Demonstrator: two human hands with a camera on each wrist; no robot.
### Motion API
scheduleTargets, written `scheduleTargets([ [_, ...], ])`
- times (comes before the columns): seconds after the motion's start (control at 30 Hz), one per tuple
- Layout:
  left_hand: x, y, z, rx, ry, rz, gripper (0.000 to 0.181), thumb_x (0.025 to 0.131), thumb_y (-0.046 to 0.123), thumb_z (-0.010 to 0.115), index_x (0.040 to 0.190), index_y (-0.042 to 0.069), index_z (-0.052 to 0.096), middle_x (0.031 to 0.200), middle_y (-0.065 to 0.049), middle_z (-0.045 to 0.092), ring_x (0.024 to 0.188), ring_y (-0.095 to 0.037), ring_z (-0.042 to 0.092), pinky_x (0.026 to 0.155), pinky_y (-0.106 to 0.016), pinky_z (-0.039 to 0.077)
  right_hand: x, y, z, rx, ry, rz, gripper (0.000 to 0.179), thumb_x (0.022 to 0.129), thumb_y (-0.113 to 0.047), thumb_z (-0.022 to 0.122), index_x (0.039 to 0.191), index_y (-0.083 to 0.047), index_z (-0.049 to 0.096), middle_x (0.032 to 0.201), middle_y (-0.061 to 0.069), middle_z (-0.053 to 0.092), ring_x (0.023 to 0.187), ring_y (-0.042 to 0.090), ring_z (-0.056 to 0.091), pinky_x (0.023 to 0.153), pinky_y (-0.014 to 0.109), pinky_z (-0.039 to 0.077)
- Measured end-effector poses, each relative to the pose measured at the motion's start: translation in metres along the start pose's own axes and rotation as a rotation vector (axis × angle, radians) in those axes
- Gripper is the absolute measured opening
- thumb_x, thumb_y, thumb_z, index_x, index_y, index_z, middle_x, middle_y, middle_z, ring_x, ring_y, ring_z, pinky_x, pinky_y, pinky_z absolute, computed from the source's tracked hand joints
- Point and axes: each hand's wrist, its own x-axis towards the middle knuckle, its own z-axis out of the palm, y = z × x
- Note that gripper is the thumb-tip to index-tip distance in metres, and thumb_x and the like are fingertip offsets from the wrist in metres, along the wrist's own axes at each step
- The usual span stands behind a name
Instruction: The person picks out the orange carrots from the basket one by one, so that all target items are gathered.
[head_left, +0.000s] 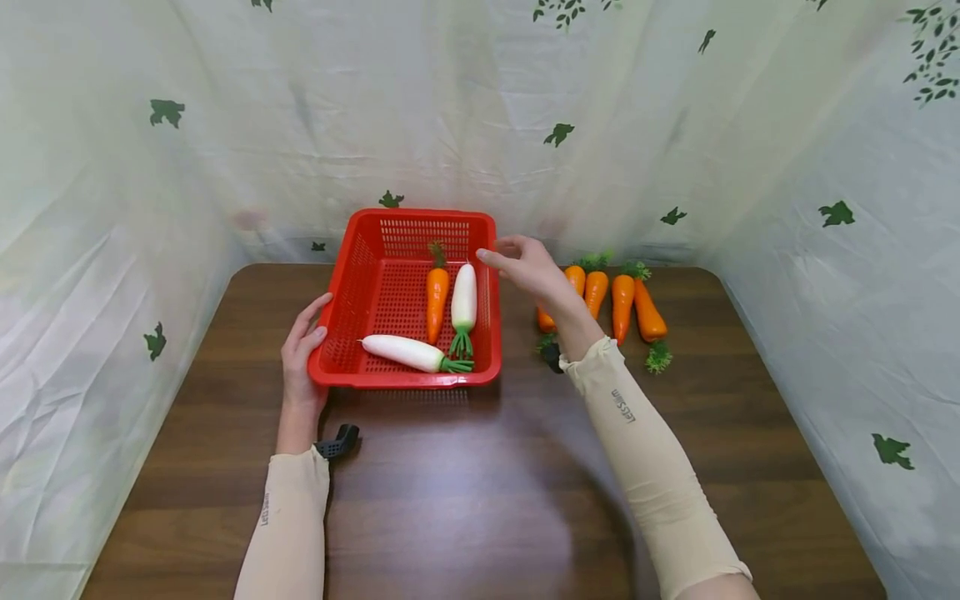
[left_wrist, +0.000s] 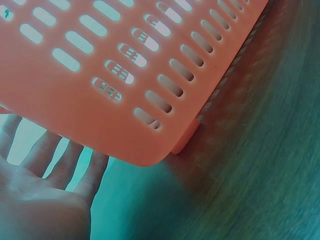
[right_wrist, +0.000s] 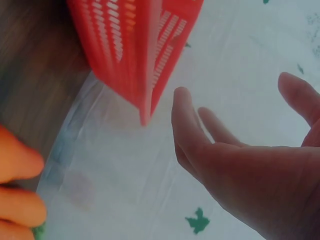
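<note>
A red plastic basket (head_left: pixel 408 381) with slotted walls stands at the back of the table. Inside lie an orange carrot (head_left: pixel 437 300) and two white radishes with green tops, one radish (head_left: pixel 463 296) lengthwise by the right wall, the other radish (head_left: pixel 405 352) crosswise near the front. My left hand (head_left: pixel 302 354) holds the basket's left rim, thumb on top; the left wrist view shows its fingers (left_wrist: pixel 42 152) partly hidden behind the rim. Beside the right rim, my right hand (head_left: pixel 531 268) hovers with loosely bent fingers and holds nothing; the right wrist view shows it apart from the basket (right_wrist: pixel 145 65).
Several carrots (head_left: pixel 622 304) with green tops lie on the table right of the basket, some partly behind my right forearm. The brown wooden table (head_left: pixel 450 483) meets a pale curtain (head_left: pixel 450 100) with green leaf prints at its back and sides.
</note>
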Motion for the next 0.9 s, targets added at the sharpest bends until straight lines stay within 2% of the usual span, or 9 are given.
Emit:
scheduleTargets([
  [0.2, 0.001, 0.001, 0.001, 0.0, -0.002, 0.004, 0.051, 0.103, 0.013, 0.052, 0.154, 0.012, 0.053, 0.155, -0.014, 0.053, 0.128, -0.033, 0.056, 0.101, -0.032, 0.059, 0.009, -0.009, 0.011, 0.053, -0.069, 0.053, 0.075, 0.099, -0.044, 0.071, 0.155, 0.0, 0.045, 0.158, 0.013, 0.049, 0.137, 0.037, 0.057, 0.118, 0.048, 0.046],
  [0.4, 0.0, 0.002, 0.001, -0.009, 0.0, 0.008, 0.051, 0.103, 0.012, 0.051, 0.153, 0.01, 0.054, 0.153, -0.015, 0.054, 0.126, -0.033, 0.058, 0.099, -0.031, 0.06, 0.015, -0.015, 0.021, 0.08, -0.093, 0.067, 0.071, 0.101, -0.041, 0.07, 0.153, 0.002, 0.047, 0.155, 0.016, 0.05, 0.133, 0.036, 0.058, 0.117, 0.05, 0.047],
  [0.63, 0.001, 0.002, -0.001, -0.016, -0.011, 0.014, 0.051, 0.103, 0.011, 0.049, 0.153, 0.009, 0.053, 0.152, -0.016, 0.054, 0.127, -0.03, 0.056, 0.098, -0.029, 0.06, 0.025, -0.02, 0.036, 0.16, -0.139, 0.141, 0.075, 0.102, -0.04, 0.069, 0.157, 0.002, 0.041, 0.161, 0.014, 0.044, 0.143, 0.036, 0.05, 0.117, 0.05, 0.047],
  [0.9, 0.002, 0.0, -0.001, -0.026, -0.025, 0.017, 0.051, 0.103, 0.01, 0.048, 0.154, 0.007, 0.052, 0.151, -0.017, 0.054, 0.127, -0.031, 0.055, 0.096, -0.029, 0.06, 0.033, -0.027, 0.053, 0.183, -0.174, 0.192, 0.07, 0.101, -0.04, 0.069, 0.152, 0.002, 0.045, 0.158, 0.017, 0.047, 0.143, 0.039, 0.048, 0.12, 0.058, 0.041],
])
